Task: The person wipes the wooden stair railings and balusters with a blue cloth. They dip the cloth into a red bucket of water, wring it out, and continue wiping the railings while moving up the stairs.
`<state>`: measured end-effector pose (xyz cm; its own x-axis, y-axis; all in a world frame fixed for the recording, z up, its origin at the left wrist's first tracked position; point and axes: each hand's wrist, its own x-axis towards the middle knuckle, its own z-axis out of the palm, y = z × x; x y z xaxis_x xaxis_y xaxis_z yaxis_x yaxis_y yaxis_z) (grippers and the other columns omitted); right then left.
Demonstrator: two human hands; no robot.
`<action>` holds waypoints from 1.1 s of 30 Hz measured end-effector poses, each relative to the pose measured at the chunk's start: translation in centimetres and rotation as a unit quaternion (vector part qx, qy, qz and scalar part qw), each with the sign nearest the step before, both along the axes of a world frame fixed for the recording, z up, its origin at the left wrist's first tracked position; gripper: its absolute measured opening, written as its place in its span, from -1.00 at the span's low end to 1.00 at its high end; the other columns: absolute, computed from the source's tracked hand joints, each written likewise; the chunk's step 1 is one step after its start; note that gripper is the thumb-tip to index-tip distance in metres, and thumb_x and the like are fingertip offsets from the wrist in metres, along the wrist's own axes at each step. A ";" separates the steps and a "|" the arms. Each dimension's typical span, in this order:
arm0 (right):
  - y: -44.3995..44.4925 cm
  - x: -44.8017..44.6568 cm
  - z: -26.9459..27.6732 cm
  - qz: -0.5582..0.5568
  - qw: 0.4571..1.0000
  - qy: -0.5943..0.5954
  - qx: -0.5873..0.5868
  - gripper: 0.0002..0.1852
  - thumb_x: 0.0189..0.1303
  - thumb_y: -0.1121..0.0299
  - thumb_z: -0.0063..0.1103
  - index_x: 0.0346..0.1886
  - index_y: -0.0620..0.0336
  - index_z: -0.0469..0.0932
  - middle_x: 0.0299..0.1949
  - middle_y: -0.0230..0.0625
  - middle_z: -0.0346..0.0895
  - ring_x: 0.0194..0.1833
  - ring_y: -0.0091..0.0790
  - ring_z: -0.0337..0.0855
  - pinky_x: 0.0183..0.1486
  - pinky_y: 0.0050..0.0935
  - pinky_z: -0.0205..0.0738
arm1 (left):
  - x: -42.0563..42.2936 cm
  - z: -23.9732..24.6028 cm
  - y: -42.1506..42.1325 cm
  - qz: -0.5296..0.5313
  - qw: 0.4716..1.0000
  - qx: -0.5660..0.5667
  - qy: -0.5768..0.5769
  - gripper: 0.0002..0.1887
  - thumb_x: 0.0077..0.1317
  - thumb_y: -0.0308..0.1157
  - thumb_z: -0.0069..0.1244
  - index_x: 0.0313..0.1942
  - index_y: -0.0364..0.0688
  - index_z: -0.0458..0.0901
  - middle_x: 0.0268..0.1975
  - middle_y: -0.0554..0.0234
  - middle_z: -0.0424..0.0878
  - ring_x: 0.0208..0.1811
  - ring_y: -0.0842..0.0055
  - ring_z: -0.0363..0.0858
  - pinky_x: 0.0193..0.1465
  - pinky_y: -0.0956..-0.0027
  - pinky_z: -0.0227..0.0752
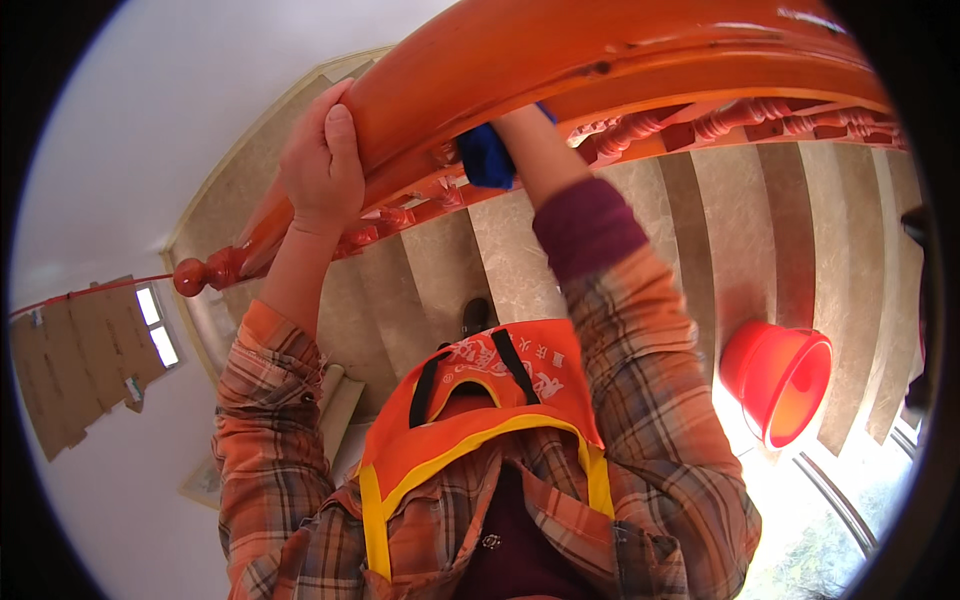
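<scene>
A glossy reddish-brown wooden handrail (600, 52) arches across the top of the view, with turned balusters (742, 116) beneath it. My left hand (328, 161) grips the handrail from its left side, the thumb lying on the wood. The forearm of my right hand (521, 124) reaches under the rail, and the fingers are hidden behind it. A blue cloth (486, 156) shows at that wrist, below the rail's edge; whether my right fingers hold it cannot be seen.
Marble-look stairs (517, 240) run below the railing, and a red bucket (799, 390) stands on them at the right. A ball-topped newel post (191, 277) ends the railing at left. Brown cardboard (90, 352) covers part of the left wall.
</scene>
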<state>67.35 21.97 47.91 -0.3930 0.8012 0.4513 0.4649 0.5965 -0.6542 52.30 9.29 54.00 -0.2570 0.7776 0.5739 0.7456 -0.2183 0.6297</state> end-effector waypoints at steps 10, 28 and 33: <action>-2.6 1.9 0.0 0.008 0.999 0.014 0.034 -0.72 0.12 0.34 0.17 -0.08 0.17 0.60 -0.06 -0.07 0.61 -0.04 0.11 0.56 0.02 -0.09 0.42 | -0.3 0.0 -0.3 0.013 1.000 0.025 0.004 -0.72 0.34 -0.23 -0.12 -0.11 -0.14 0.66 -0.28 0.12 0.70 -0.23 0.23 0.63 -0.13 0.28 0.48; -23.6 12.8 3.2 0.110 0.759 0.322 -0.555 -0.65 0.42 0.29 -0.03 0.19 0.22 0.42 0.02 -0.26 0.52 0.03 -0.46 0.52 0.09 -0.48 0.44 | 1.2 -0.2 -3.2 0.082 0.982 0.154 0.074 -0.84 0.27 -0.46 -0.07 -0.20 -0.15 0.64 -0.24 0.17 0.65 -0.13 0.21 0.56 -0.03 0.22 0.44; -25.0 13.1 7.5 0.142 0.594 0.520 -0.597 -0.55 0.41 0.20 -0.06 0.28 0.19 0.29 0.30 -0.08 0.27 0.29 -0.06 0.34 0.33 -0.09 0.24 | 6.7 -11.0 -14.3 -0.141 0.857 -0.402 -0.289 -0.64 0.23 -0.51 0.01 0.06 -0.20 0.54 -0.03 0.12 0.59 0.05 0.28 0.52 0.15 0.32 0.36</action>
